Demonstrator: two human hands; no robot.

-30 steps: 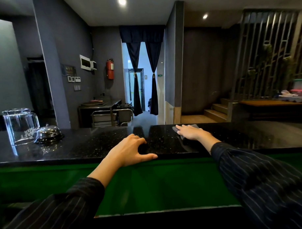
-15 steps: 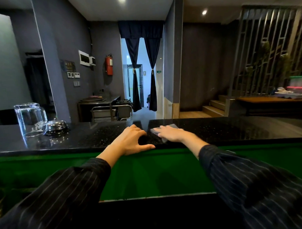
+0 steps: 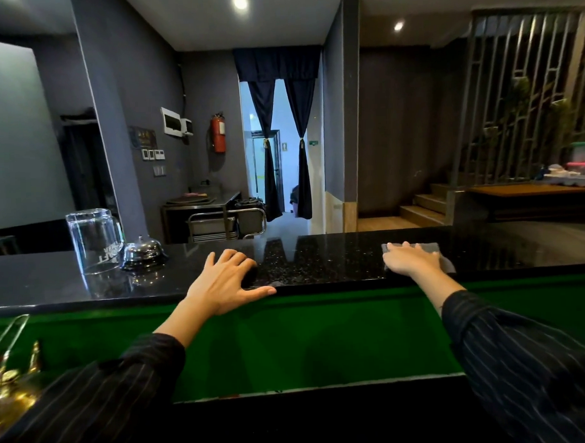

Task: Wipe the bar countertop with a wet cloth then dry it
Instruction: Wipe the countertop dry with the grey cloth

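Note:
The black speckled bar countertop (image 3: 322,263) runs across the view above a green front panel. My right hand (image 3: 410,258) lies flat on a grey cloth (image 3: 433,249) and presses it onto the counter, right of centre. Only the cloth's far edge and right side show past my fingers. My left hand (image 3: 225,283) rests on the counter's near edge at the centre, fingers spread and thumb along the rim, holding nothing.
An upturned glass mug (image 3: 93,241) and a silver call bell (image 3: 143,253) stand on the counter at the left. Brass bar tools (image 3: 11,380) sit below at the lower left. A steel cart (image 3: 225,223) and steps (image 3: 423,210) lie beyond the counter.
My right hand slid the cloth left toward my left hand, then back out to the right. My left hand stayed on the counter edge.

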